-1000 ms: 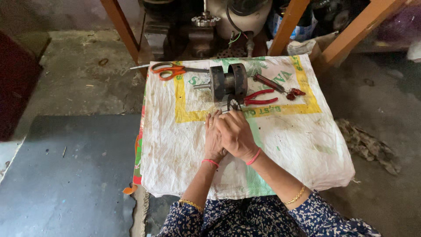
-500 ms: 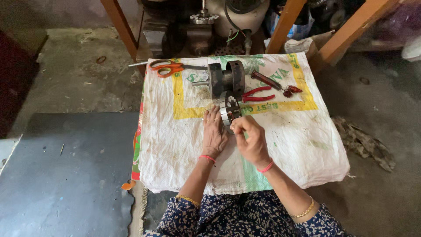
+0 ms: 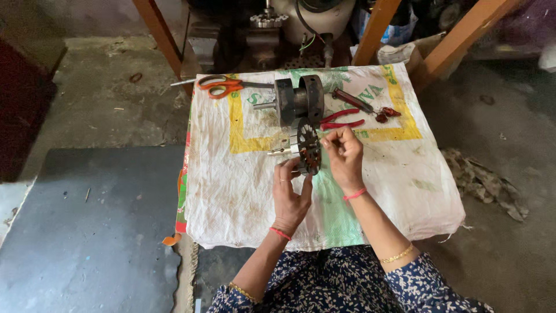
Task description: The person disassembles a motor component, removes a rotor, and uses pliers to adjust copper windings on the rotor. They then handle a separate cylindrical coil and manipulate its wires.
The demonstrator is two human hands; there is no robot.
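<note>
1. My left hand [image 3: 291,194] is wrapped around the little motor stator [image 3: 307,146], propping it upright mid-sack [image 3: 243,191].
2. My right hand [image 3: 345,155] is pinching at its top slots.
3. Tip, I reckon: keep it steady, work one slot at a time.

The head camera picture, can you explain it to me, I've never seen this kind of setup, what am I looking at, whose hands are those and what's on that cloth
The picture comes from a camera worn on a person's head, looking down at their own two bare hands. No machine is doing the work. The left hand steadies a round, slotted metal motor part with a short shaft. The right hand pinches something thin at the part's edge; it is too small to tell what. They work over a white woven sack spread as a mat. On it lie orange-handled scissors, a dark cylindrical motor housing and red-handled pliers. A grey mat covers the floor to the left.
</note>
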